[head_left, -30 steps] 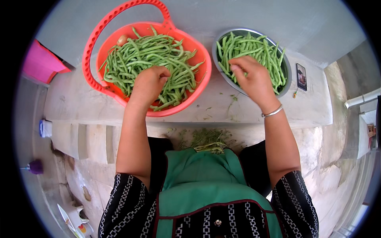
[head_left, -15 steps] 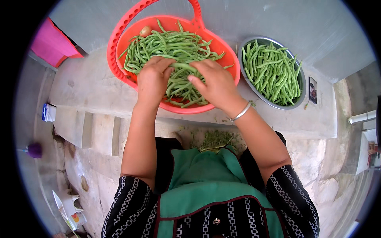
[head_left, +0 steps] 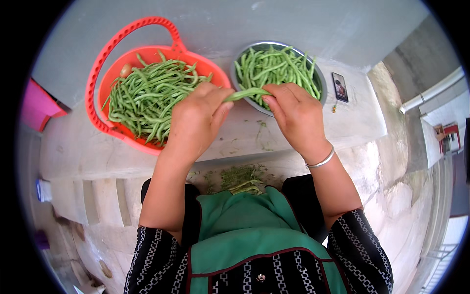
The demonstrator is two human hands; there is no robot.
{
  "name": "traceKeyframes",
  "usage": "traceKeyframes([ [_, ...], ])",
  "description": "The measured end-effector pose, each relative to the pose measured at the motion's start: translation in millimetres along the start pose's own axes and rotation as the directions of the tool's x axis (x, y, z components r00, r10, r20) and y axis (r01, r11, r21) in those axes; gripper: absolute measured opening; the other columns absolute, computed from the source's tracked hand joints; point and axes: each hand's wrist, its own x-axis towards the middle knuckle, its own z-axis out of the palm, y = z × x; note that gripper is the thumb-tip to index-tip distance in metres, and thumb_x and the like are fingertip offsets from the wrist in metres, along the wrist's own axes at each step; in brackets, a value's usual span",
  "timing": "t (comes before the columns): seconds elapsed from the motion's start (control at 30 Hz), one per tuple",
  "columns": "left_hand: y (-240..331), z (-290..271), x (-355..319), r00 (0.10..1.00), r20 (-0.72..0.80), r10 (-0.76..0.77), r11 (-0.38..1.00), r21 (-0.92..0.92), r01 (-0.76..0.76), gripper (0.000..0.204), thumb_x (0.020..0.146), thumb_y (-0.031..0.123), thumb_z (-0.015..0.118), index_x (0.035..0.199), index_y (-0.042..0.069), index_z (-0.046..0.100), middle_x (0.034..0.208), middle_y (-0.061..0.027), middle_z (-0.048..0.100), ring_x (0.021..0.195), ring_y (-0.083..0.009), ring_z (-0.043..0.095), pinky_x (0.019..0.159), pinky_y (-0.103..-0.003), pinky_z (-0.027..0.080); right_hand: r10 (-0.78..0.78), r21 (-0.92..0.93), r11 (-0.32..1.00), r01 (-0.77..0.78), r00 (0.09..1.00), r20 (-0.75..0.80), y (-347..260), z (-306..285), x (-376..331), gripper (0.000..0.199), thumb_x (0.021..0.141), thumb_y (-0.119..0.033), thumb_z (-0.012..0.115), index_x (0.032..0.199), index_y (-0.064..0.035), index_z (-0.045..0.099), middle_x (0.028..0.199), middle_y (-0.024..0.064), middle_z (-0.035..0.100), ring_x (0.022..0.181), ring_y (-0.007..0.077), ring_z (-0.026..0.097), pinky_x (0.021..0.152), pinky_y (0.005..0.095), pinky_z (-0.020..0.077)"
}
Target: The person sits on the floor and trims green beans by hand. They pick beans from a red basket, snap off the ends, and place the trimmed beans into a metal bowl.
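A green bean point(head_left: 247, 93) is stretched between my two hands, above the ledge. My left hand point(head_left: 198, 117) pinches one end, and its fingers overlap the near right rim of the red basket point(head_left: 155, 51). The other end is pinched by my right hand point(head_left: 297, 113), which partly covers the near side of the grey metal bowl point(head_left: 320, 78). Many green beans point(head_left: 147, 95) fill the basket, with a round brownish thing point(head_left: 126, 70) at its far left. More green beans point(head_left: 274, 67) are heaped in the bowl.
A phone point(head_left: 340, 87) with a small charm lies right of the bowl on the concrete ledge point(head_left: 117, 157). Bean scraps point(head_left: 243, 177) are piled on the ground by my knees. A grey wall point(head_left: 293, 22) stands behind. A pink thing point(head_left: 41, 105) is at far left.
Both hands have come out from over the red basket with the bean and moved right, between basket and bowl. The whole view has shifted, so basket and bowl appear further left.
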Motion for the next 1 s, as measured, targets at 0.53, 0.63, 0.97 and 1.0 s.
traceKeyframes([
  [0.53, 39.1, 57.8, 10.6, 0.916, 0.401, 0.005, 0.72, -0.637, 0.275, 0.015, 0.091, 0.01, 0.058, 0.101, 0.0, 0.062, 0.086, -0.0072, 0.059, 0.072, -0.0157, 0.056, 0.066, -0.029, 0.046, 0.428, 0.716, 0.608, -0.342, 0.901, 0.067, 19.5, -45.1, -29.8, 0.015, 0.09, -0.014, 0.059, 0.088, -0.0008, 0.065, 0.076, 0.0047, 0.064, 0.069, 0.0156, 0.059, 0.062, 0.0269, 0.0472],
  [0.63, 27.5, 56.8, 9.0, 0.933, 0.339, -0.12, 0.507, -0.787, 0.351, 0.016, 0.093, 0.01, 0.054, 0.103, -0.001, 0.06, 0.09, -0.0053, 0.06, 0.073, -0.0109, 0.056, 0.067, -0.025, 0.046, 0.54, 0.835, 0.243, -0.493, 0.784, 0.306, 29.7, -29.6, -29.3, 0.018, 0.093, -0.018, 0.055, 0.091, -0.001, 0.063, 0.083, 0.0048, 0.063, 0.07, 0.0122, 0.058, 0.063, 0.026, 0.0471],
  [0.97, -27.7, 13.6, 17.3, 0.929, 0.062, -0.365, 0.216, -0.965, 0.149, 0.023, 0.099, 0.015, 0.046, 0.114, 0.0, 0.053, 0.097, -0.0064, 0.059, 0.076, -0.0099, 0.054, 0.068, -0.023, 0.047, 0.362, 0.61, 0.102, -0.786, 0.6, 0.713, 34.9, -7.1, -40.2, 0.035, 0.098, -0.033, 0.046, 0.095, -0.0023, 0.061, 0.08, 0.0007, 0.054, 0.064, 0.0094, 0.049, 0.057, 0.0237, 0.0414],
  [1.0, -29.0, 13.7, 16.6, 0.927, 0.055, -0.37, 0.227, -0.963, 0.148, 0.023, 0.099, 0.015, 0.046, 0.114, 0.0, 0.053, 0.097, -0.0063, 0.059, 0.076, -0.0098, 0.054, 0.068, -0.023, 0.047, 0.314, 0.588, 0.216, -0.78, 0.625, 0.715, 33.1, -6.6, -40.5, 0.034, 0.097, -0.033, 0.047, 0.094, -0.0022, 0.062, 0.078, -0.0001, 0.054, 0.064, 0.0092, 0.049, 0.058, 0.0236, 0.0416],
])
